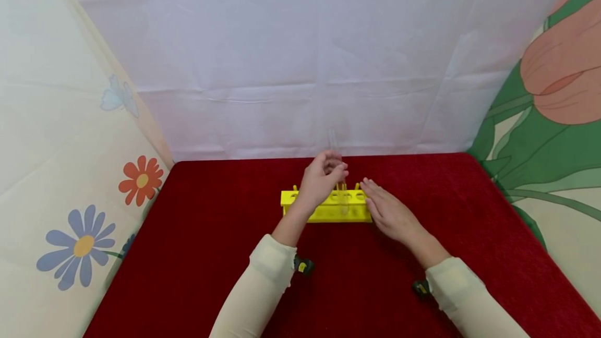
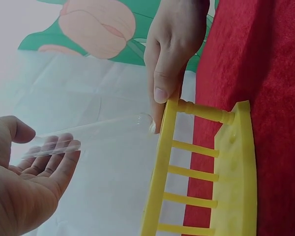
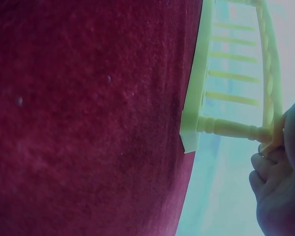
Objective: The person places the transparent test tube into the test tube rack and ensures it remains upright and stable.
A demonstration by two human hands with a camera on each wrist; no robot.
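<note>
A clear glass test tube [image 2: 113,129] is held between the thumb and fingers of my left hand [image 1: 323,179]. Its rounded end points down towards the yellow test tube rack [image 1: 328,215], overlapping the rack's front in the head view. In the left wrist view that end is beside the rack's top plate [image 2: 160,167], outside the holes. My right hand [image 1: 392,213] grips the right end of the top plate, the thumb on one side and the fingers on the other. The rack stands upright on the red cloth; part of its left side is behind my left wrist.
Red cloth [image 1: 211,254] covers the table. A white sheet [image 1: 263,67] hangs behind its far edge, and flower-printed panels [image 1: 84,246] stand at both sides. Small dark devices [image 1: 304,266] sit at both wrists.
</note>
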